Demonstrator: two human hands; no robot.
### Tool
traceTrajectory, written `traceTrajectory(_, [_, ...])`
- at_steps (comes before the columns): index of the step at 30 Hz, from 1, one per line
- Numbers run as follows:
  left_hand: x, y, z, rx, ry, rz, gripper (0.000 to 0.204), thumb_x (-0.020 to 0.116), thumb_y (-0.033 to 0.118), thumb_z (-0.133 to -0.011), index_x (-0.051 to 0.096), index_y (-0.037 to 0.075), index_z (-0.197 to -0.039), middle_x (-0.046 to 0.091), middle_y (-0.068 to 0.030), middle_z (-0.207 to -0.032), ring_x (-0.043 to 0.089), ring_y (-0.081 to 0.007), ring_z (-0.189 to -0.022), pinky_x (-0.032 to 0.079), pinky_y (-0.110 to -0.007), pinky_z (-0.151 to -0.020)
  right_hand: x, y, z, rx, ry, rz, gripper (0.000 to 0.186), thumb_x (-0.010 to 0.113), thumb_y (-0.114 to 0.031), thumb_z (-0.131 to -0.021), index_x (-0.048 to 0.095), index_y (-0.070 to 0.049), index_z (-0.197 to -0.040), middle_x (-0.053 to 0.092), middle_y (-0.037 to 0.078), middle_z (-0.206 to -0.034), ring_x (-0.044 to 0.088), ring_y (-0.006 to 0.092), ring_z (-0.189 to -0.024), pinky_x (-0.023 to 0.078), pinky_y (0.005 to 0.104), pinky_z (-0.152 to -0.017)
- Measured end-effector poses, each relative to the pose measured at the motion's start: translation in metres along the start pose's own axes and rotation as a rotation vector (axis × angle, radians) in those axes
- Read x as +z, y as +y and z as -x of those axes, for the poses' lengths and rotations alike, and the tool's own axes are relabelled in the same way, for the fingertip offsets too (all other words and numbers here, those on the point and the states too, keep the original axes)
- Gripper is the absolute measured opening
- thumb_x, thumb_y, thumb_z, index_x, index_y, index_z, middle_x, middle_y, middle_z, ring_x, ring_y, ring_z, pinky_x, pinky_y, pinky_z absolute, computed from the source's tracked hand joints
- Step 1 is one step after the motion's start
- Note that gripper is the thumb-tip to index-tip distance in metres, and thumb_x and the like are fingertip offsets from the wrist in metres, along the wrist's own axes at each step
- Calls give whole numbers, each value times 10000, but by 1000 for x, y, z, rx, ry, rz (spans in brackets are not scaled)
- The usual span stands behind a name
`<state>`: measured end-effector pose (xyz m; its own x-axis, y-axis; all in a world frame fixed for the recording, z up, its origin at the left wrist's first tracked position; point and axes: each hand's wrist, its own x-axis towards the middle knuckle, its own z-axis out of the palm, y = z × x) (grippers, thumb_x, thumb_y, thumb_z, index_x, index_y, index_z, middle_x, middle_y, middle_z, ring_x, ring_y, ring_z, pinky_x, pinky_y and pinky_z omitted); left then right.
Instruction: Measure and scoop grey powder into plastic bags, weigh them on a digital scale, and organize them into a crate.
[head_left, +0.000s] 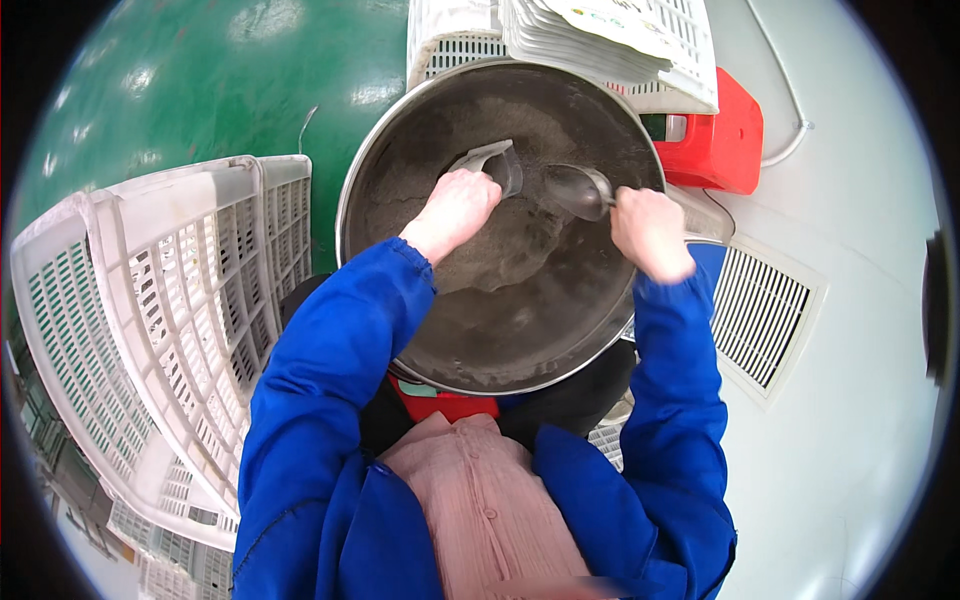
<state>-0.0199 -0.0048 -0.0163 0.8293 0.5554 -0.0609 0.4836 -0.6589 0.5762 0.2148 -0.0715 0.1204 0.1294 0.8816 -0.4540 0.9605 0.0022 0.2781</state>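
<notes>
A wide round metal basin stands before me, with grey-brown powder spread over its bottom and up its sides. Over the middle of it my left hand grips a small pouch, white on one side and see-through on the other. My right hand is closed round the handle of a metal scoop. The scoop's bowl is just right of the pouch, a small gap between them. Whether powder lies in the bowl or the pouch, I cannot tell.
Beyond the basin, a stack of flat white pouches rests on a white plastic basket. A red plastic container stands at the far right. Tall white slatted crates are at my left. A vent grille shows at right.
</notes>
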Motion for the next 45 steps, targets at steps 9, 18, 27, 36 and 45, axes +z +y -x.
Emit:
traceTrajectory(9, [-4,-2,-6,-31,97,35,110,596,95,-748,697,54,-761,680,-134,-824,696,-316,-853,565,-427,-739,276,-143,-100,106,-500,-484,320,594,-240,-908,700,-48,-1141,694,203,-1170,664,347,-1110,530,446,-924])
traceTrajectory(18, [-6,-7,-10,-60,104,30,98,606,79,-732,691,48,-768,676,-125,-837,694,-318,-860,564,-421,-760,291,-171,-62,-451,-368,-1271,482,610,-363,-917,649,-10,-1243,658,257,-1207,625,375,-1139,469,419,-996])
traceTrajectory(27, [0,-5,-3,0,97,62,105,581,54,-762,684,33,-757,666,-150,-826,679,-348,-843,542,-456,-730,50,20,23,-195,-576,-1034,344,622,-276,-931,678,32,-1073,705,216,-930,676,288,-887,504,397,-820])
traceTrajectory(36, [18,11,-1,56,3,51,88,598,42,-744,684,25,-742,677,-161,-832,692,-347,-844,556,-457,-741,-31,-8,30,-72,85,-242,246,625,-245,-885,672,-38,-762,670,214,-705,681,395,-691,545,483,-655])
traceTrajectory(45, [22,-2,2,40,36,33,85,587,25,-740,670,8,-732,671,-170,-826,682,-356,-839,549,-460,-727,-3,24,43,102,45,-204,246,631,-238,-857,703,-25,-756,680,231,-731,699,391,-729,558,478,-673])
